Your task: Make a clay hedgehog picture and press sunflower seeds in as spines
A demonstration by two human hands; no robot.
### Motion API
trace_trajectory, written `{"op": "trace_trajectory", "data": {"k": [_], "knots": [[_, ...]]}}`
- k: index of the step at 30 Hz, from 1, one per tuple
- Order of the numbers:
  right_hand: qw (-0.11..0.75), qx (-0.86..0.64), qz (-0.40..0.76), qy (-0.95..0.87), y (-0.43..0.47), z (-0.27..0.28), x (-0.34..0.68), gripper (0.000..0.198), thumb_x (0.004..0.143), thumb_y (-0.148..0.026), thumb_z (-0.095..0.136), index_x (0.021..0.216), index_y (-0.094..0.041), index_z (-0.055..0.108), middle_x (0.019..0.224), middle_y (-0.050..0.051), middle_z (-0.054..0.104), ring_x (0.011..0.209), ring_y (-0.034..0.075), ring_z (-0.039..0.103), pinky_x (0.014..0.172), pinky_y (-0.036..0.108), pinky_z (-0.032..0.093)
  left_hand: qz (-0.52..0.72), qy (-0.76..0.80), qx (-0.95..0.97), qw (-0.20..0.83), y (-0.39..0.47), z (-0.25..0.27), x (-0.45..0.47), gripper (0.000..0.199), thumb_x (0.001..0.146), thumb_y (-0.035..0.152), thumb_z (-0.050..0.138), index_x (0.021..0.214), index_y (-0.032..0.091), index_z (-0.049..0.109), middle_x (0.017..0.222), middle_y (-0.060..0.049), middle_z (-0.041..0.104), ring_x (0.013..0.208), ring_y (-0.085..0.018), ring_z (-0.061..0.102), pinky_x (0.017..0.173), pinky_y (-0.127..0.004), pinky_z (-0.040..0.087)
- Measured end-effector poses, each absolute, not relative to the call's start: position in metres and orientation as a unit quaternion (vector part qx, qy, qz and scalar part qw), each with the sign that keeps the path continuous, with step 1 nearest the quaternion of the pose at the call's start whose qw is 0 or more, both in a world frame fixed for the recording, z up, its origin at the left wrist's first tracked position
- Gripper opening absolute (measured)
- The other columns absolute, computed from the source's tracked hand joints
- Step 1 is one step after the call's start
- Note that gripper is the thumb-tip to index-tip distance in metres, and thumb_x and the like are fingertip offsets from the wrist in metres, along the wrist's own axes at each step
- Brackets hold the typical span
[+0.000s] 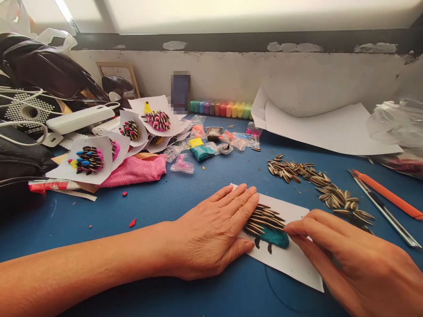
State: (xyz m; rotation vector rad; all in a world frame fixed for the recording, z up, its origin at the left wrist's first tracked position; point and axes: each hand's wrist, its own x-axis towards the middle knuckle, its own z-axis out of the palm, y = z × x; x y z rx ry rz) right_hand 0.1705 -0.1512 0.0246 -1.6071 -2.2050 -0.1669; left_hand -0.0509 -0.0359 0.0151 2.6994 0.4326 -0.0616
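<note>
A white sheet of paper [299, 264] lies at a slant on the blue table, bearing a flat teal clay shape [276, 237]. Rows of striped sunflower seeds [264, 219] stick out of the clay, and two short dark pieces lie below it like legs. My left hand [218, 224] rests flat on the paper with its fingers stretched out, covering the left end of the shape. At the clay's right end, the thumb and forefinger of my right hand [343, 255] pinch a sunflower seed, mostly hidden by the fingertips.
Loose sunflower seeds [317, 180] lie in a heap behind my right hand. An orange utility knife [386, 193] and a pen [385, 215] are at right. Finished seed figures on paper [95, 171], a pink cloth [139, 169] and clay packets [202, 152] occupy the left and back.
</note>
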Motion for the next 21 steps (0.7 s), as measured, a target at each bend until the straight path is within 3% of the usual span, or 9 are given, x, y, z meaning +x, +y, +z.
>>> {"op": "trace_trajectory", "data": {"k": [4, 15, 19, 21], "knots": [[0.203, -0.59, -0.05, -0.78, -0.151, 0.026, 0.166, 0.018, 0.098, -0.027, 0.046, 0.084, -0.025, 0.058, 0.076, -0.002, 0.06, 0.06, 0.009, 0.06, 0.053, 0.019, 0.045, -0.021, 0.155, 0.968, 0.197, -0.035, 0.015, -0.05, 0.071, 0.104, 0.044, 0.032, 0.158, 0.005, 0.009, 0.164, -0.012, 0.001, 0.152, -0.023, -0.003, 0.126, -0.039, 0.002], [0.176, -0.585, -0.095, -0.786, -0.147, 0.029, 0.157, 0.025, 0.098, -0.025, 0.04, 0.082, -0.025, 0.059, 0.071, -0.002, 0.059, 0.056, 0.01, 0.06, 0.051, 0.021, 0.046, -0.011, 0.154, 0.969, 0.195, -0.037, 0.014, -0.051, 0.07, 0.103, 0.043, 0.034, 0.157, 0.005, 0.012, 0.164, -0.013, 0.004, 0.152, -0.025, 0.0, 0.126, -0.04, 0.005], [0.201, -0.606, -0.115, -0.761, -0.151, 0.031, 0.167, 0.019, 0.099, -0.035, 0.043, 0.097, -0.026, 0.06, 0.073, -0.003, 0.065, 0.054, 0.01, 0.061, 0.049, 0.022, 0.044, -0.021, 0.157, 0.969, 0.19, -0.036, 0.016, -0.049, 0.071, 0.103, 0.043, 0.034, 0.158, 0.005, 0.01, 0.164, -0.012, 0.003, 0.152, -0.024, -0.001, 0.126, -0.04, 0.004], [0.207, -0.635, -0.141, -0.731, -0.153, 0.032, 0.18, 0.024, 0.098, -0.044, 0.044, 0.096, -0.027, 0.061, 0.066, -0.004, 0.064, 0.046, 0.01, 0.056, 0.045, 0.023, 0.041, -0.02, 0.157, 0.969, 0.188, -0.036, 0.017, -0.049, 0.071, 0.103, 0.043, 0.034, 0.158, 0.005, 0.009, 0.164, -0.012, 0.003, 0.152, -0.024, 0.0, 0.126, -0.041, 0.005]]}}
